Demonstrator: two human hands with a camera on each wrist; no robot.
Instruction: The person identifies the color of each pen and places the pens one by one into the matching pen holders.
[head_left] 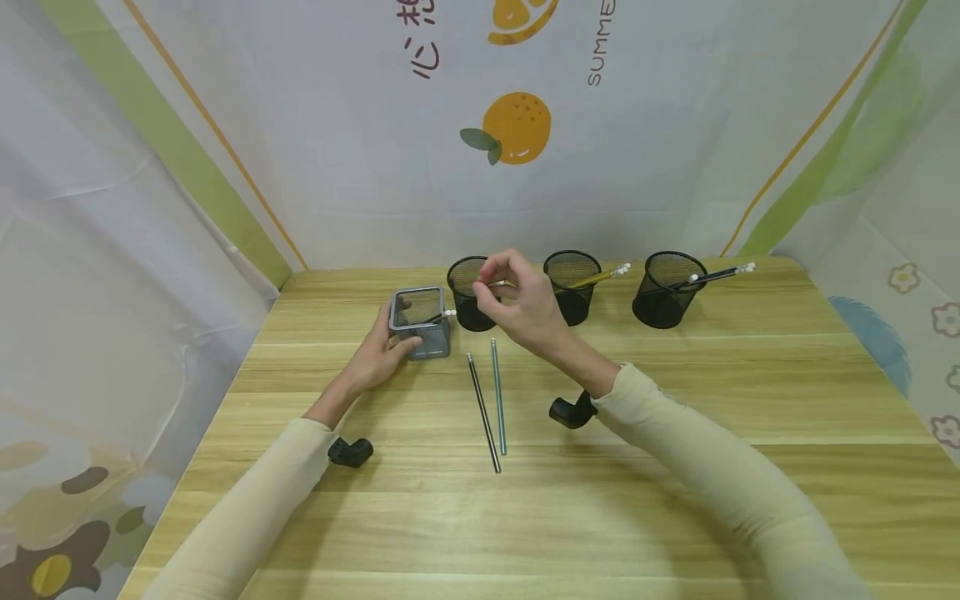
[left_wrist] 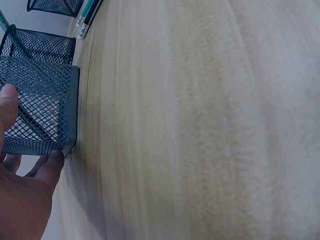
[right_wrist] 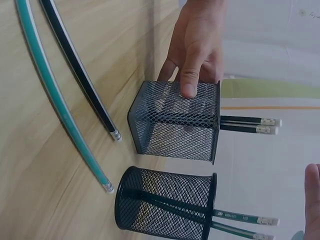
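A square grey mesh pen holder (head_left: pixel 429 340) stands at the left, two black pencils (right_wrist: pixel 245 125) leaning in it. My left hand (head_left: pixel 375 354) grips its side, thumb on the front mesh, fingers behind. Beside it is a round black mesh cup (right_wrist: pixel 165 202) with two green pencils (right_wrist: pixel 245 218) whose eraser ends stick out. Over this cup hovers my right hand (head_left: pixel 521 304), fingers loosely bent with no object visible between them; it partly hides the cup in the head view. A black pencil (head_left: pixel 483 412) and a teal pencil (head_left: pixel 498 400) lie on the table before the holders.
Further right stand a round mesh cup (head_left: pixel 573 308) with yellow pencils (head_left: pixel 600 276) and another cup (head_left: pixel 660 304) with black pencils (head_left: pixel 720 275). A white printed curtain (head_left: pixel 360 167) hangs behind the wooden table (head_left: pixel 675 500). Black wrist mounts (head_left: pixel 351 452) jut from the sleeves.
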